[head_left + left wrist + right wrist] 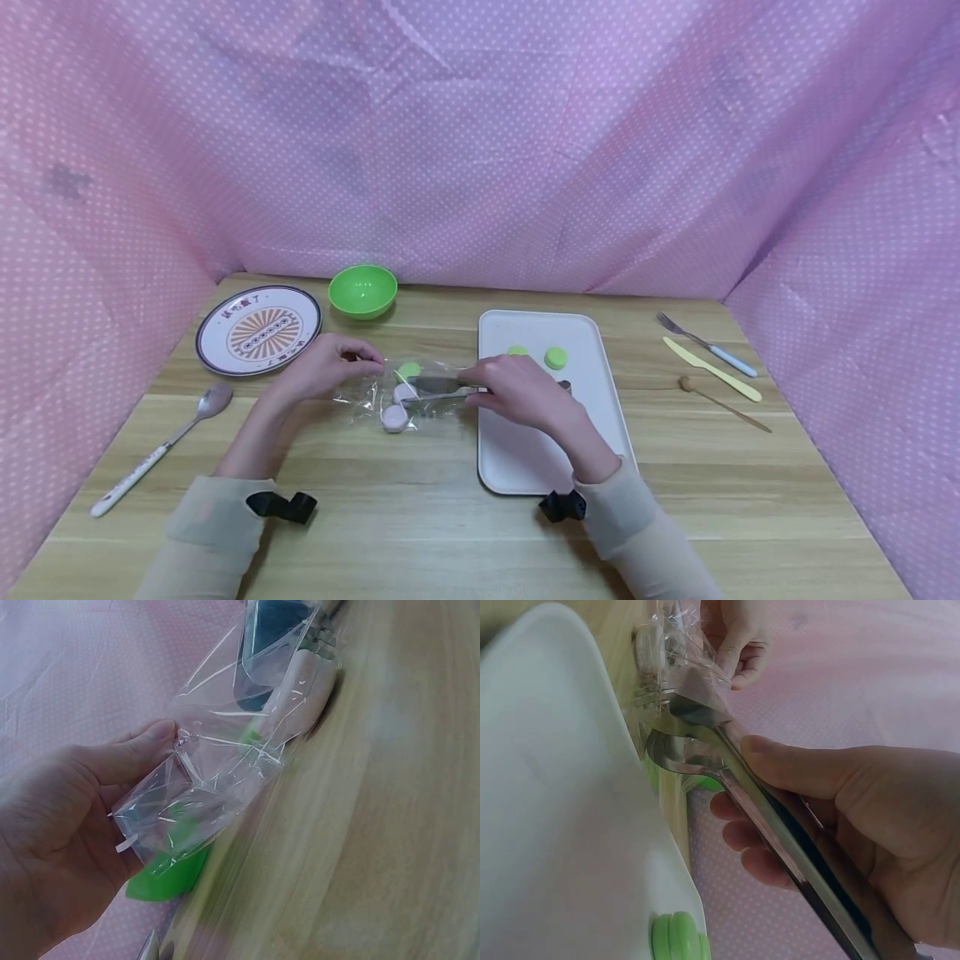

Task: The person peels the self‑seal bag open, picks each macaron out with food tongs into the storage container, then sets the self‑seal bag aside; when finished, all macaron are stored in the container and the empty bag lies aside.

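Note:
With thumb and fingers my left hand (330, 367) pinches the left edge of a clear plastic bag (217, 765). Inside the bag lie two pale pink macarons (395, 418) and a green macaron (408, 372). My right hand (525, 396) grips metal tongs (438, 385), thumb on one arm and fingers round the other. The tongs' tips reach into the bag's right side, close to the macarons; whether they touch one I cannot tell. Below the right hand lies a white tray (502, 333), with green macarons (555, 358) on its far half.
Behind the left hand are a patterned plate (262, 329) and a green bowl (363, 292). A spoon (161, 450) lies at far left. On the right lie a fork (708, 344), a yellow knife (712, 369) and a thin wooden stick (723, 404) with a rounded head.

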Tool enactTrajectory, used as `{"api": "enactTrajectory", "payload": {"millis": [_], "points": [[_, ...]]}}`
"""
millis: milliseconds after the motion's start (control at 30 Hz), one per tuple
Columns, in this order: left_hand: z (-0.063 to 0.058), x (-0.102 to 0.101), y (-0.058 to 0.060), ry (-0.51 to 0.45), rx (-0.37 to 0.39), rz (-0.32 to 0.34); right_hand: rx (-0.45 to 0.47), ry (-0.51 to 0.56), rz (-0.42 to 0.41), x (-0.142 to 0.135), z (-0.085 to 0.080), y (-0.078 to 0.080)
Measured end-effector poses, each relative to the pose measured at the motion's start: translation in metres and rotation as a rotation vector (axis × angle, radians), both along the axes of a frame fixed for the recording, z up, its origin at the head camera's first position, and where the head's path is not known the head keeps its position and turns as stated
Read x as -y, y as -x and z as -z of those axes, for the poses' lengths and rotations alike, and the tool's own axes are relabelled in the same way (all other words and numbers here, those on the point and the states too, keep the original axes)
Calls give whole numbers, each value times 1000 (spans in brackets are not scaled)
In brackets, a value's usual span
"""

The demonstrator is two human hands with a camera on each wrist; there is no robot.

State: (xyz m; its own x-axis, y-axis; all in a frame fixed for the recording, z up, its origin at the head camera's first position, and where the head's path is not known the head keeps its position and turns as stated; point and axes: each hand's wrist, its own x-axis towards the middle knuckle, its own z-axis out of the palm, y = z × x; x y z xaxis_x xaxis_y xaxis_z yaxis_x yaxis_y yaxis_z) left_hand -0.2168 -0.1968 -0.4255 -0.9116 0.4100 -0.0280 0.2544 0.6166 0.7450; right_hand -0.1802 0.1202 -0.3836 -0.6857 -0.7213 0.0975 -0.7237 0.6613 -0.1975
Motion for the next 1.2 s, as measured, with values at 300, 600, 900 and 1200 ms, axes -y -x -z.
{"api": "enactTrajectory", "payload": {"millis": [300, 600, 900, 1200], "points": [[-1, 0, -1, -14, 27, -17, 2, -18, 16, 4, 1, -2], [-2, -2, -1, -11, 6, -7, 12, 12, 53, -10, -6, -4], [0, -3, 0, -3, 4, 0, 11, -4, 34, -5, -4, -5], [1, -3, 0, 2, -3, -5, 2, -2, 50, -1, 0, -6]]}}
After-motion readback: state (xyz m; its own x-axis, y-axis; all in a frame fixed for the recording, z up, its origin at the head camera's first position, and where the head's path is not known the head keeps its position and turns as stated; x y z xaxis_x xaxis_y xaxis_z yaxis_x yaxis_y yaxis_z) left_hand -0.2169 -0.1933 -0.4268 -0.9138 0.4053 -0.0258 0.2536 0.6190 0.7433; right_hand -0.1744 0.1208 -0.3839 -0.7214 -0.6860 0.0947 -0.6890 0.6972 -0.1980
